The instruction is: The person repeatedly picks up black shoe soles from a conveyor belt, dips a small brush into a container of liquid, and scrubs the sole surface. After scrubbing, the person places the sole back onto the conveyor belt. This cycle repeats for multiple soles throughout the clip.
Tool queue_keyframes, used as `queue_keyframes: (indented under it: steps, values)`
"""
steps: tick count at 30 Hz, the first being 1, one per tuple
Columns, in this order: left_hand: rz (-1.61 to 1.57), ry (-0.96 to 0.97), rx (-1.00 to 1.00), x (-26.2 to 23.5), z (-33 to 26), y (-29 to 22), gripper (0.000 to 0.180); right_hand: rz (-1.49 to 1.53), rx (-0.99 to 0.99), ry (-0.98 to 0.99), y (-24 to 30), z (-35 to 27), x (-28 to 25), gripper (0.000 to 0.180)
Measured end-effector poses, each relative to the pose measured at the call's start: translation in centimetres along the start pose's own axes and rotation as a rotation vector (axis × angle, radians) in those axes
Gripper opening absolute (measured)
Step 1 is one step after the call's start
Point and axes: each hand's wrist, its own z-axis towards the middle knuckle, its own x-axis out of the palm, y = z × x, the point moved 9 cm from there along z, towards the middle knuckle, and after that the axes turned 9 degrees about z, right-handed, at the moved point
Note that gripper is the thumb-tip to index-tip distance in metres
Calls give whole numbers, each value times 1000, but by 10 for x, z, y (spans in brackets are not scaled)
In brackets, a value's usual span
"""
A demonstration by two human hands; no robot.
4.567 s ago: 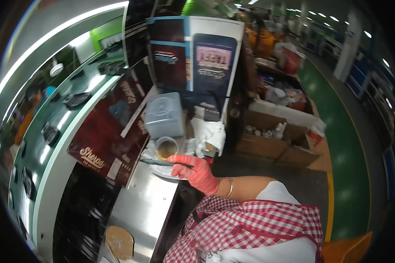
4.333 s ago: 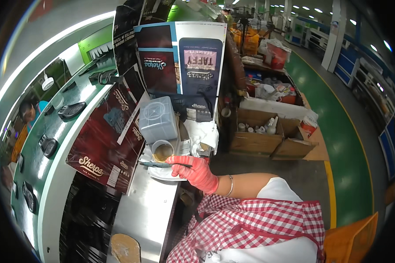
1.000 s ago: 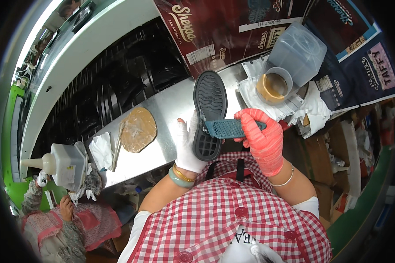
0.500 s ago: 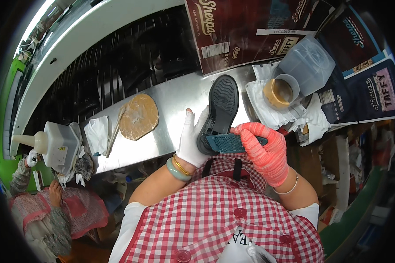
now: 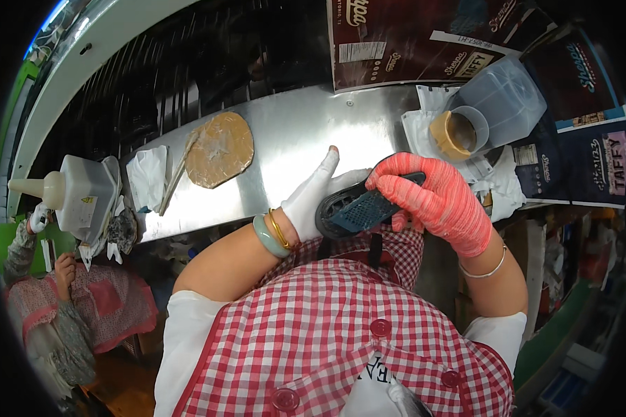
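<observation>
A black shoe sole, tilted with its heel end toward my body, is held between both hands. Over it lies a dark teal mesh-textured piece. My left hand, in a white glove, supports the sole's heel end from the left, thumb stretched out away from it and other fingers partly behind it. In a coral-red knit glove, my right hand closes round the far end of the sole, fingertips at its upper edge. The right fingers cover part of the mesh piece, so I cannot tell how far it extends.
A metal worktop carries a wrapped tan disc with a stick beside it and a white cloth. Right are a cup of amber liquid and a clear plastic container. A squeeze bottle and another person's hand are left.
The sole has swung clockwise from nearly upright to a slant and tipped. My right hand has moved up and right onto its far end. The whole view has shifted slightly.
</observation>
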Motion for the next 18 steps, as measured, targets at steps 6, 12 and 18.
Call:
queue_keyframes:
  steps: [6, 12, 18]
  values:
    - [148, 43, -171, 3, -6, 6, 82, -67, -30, 73, 9, 11, 11, 24]
    - [306, 208, -214, -14, 2, 13, 93, -122, -15, 108, 11, 20, 20, 23]
    - [265, 257, -268, -16, -2, 10, 95, -118, 3, 169, 6, 25, 16, 26]
